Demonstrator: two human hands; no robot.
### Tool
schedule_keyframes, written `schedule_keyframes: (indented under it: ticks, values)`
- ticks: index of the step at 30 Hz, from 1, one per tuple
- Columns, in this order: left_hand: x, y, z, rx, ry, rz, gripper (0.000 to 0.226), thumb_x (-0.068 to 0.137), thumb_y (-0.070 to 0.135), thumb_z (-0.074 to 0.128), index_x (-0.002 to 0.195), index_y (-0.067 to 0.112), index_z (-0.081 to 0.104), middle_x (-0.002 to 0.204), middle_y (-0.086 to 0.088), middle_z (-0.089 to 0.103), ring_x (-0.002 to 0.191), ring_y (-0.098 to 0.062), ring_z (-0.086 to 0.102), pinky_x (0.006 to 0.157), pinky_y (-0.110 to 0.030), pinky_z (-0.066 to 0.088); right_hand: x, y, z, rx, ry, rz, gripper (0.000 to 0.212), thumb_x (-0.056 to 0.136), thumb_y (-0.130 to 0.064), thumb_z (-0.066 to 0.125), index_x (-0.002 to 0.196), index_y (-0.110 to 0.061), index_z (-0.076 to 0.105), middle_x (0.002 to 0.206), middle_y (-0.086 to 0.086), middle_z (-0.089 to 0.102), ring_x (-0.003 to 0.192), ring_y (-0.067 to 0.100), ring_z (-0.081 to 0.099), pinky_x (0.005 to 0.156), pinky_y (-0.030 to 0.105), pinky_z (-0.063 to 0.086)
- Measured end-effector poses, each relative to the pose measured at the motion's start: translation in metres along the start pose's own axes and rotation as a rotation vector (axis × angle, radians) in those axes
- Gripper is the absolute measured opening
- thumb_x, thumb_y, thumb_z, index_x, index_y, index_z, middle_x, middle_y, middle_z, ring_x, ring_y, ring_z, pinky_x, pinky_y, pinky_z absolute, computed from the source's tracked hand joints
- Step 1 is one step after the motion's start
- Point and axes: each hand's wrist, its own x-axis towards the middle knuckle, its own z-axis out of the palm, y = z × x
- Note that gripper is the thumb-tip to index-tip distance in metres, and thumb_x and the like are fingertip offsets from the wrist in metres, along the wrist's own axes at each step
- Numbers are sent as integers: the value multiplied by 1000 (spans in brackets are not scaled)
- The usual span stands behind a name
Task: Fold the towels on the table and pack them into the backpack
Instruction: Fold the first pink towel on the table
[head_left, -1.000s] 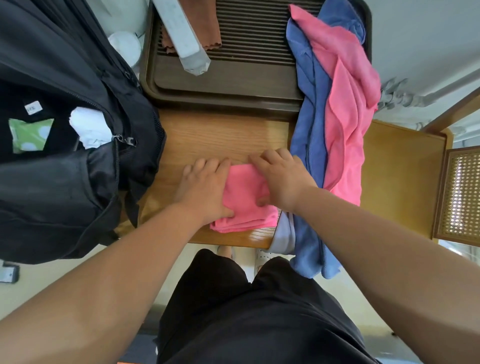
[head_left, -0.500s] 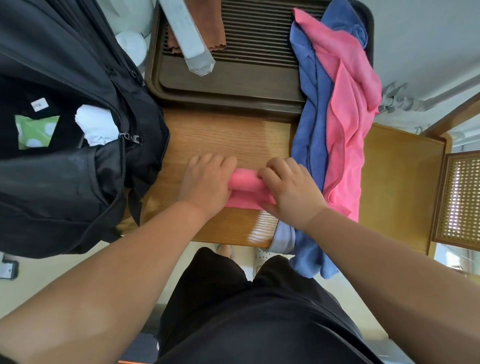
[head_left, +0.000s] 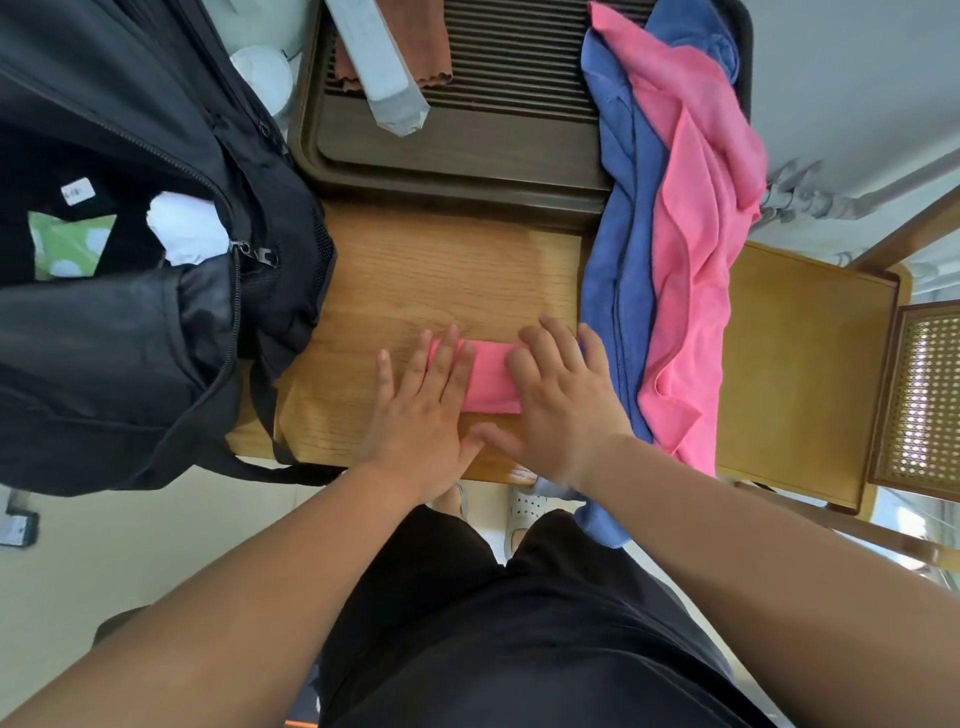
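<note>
The black backpack (head_left: 119, 291) is seen at nine to ten o'clock, its main compartment unzipped and gaping, with a white bundle (head_left: 184, 234) and a green patterned item (head_left: 67, 249) visible inside. The wooden table (head_left: 441, 270) occupies the centre; a dark slatted tray (head_left: 457, 150) sits at twelve o'clock. A blue towel (head_left: 618, 249) and a larger pink towel (head_left: 701, 270) are draped unfolded at one to three o'clock, overlapping each other and hanging off the table's near edge.

The folded pink towel (head_left: 491, 379) lies at the centre, toward the near edge. It is pressed flat from both sides: the left hand (head_left: 421, 410) is laid open, fingers spread, over its left part, and the right hand (head_left: 561, 410) is laid open and flat over its right part. Nothing is gripped by either.

The cloth is judged light, soft and limp, with a grippy nap rather than a slippery one; nothing fragile is involved. Because the layers would likely spring apart if lifted by one corner, the packet is best taken across its whole thickness, pinched along both short ends or scooped from beneath, and carried toward nine o'clock into the open compartment.
</note>
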Motion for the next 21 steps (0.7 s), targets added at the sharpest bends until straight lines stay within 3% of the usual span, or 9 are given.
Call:
schedule_keyframes:
  ticks: [3,6,9,12,14,16,18,20,21]
  values:
    - [2,3,1,-32,-18,-35,87,97,68,12,153,15,-29,159,-5,-38,147,-26,-34,119,-60,-13,12,-8,-3,-88,-98,15,93,91,-77,16,158,-13,21,165,16,17,154,37,5,119,65,2]
    - [1,0,-1,-40,-21,7,88,97,66,19,154,14,-25,162,-7,-33,150,-27,-28,121,-60,-10,13,4,14,-131,-205,1,95,88,-81,3,157,-18,-14,168,11,-12,152,34,-19,118,65,-9]
    - [-2,-5,-4,-133,39,55,79,99,60,14,159,15,-9,166,-4,-18,153,-25,-17,123,-55,-6,12,13,23,-72,-258,8,87,90,-79,1,152,-23,-24,167,7,-19,151,31,-24,119,62,-8]
    - [4,-4,-17,-337,106,5,70,100,51,16,160,16,12,168,-2,10,155,-23,6,125,-50,6,15,16,23,38,-222,5,80,96,-68,6,159,-20,-7,169,7,0,154,31,-10,123,56,-1]
    - [13,-1,-26,-318,140,-15,64,102,45,34,158,16,23,162,-4,29,149,-26,24,121,-48,22,12,16,21,103,-152,-20,75,99,-56,24,159,-11,21,157,12,36,149,36,24,122,53,17]
    - [22,0,-33,-251,112,-15,68,98,42,52,155,15,30,154,-4,41,141,-27,35,114,-47,31,10,13,17,107,-63,-51,71,94,-47,45,151,-4,40,132,13,58,124,37,52,109,52,37]
    - [28,0,-41,-206,54,-1,67,90,43,62,147,15,42,144,-4,48,134,-28,40,108,-46,37,8,11,10,84,-53,-32,69,90,-47,56,144,-6,47,121,10,60,112,33,55,100,48,42]
    - [29,3,-51,-171,-11,22,43,85,43,67,118,17,61,124,-4,52,124,-29,44,98,-42,39,8,12,-1,102,-124,-2,53,90,-49,60,130,-13,56,120,6,54,115,29,49,97,42,38]
    - [29,5,-56,-166,-33,29,31,84,43,69,100,19,60,112,-2,50,117,-29,47,92,-40,39,7,13,-6,117,-130,-7,46,91,-48,62,122,-14,58,119,5,52,115,28,48,95,41,38]
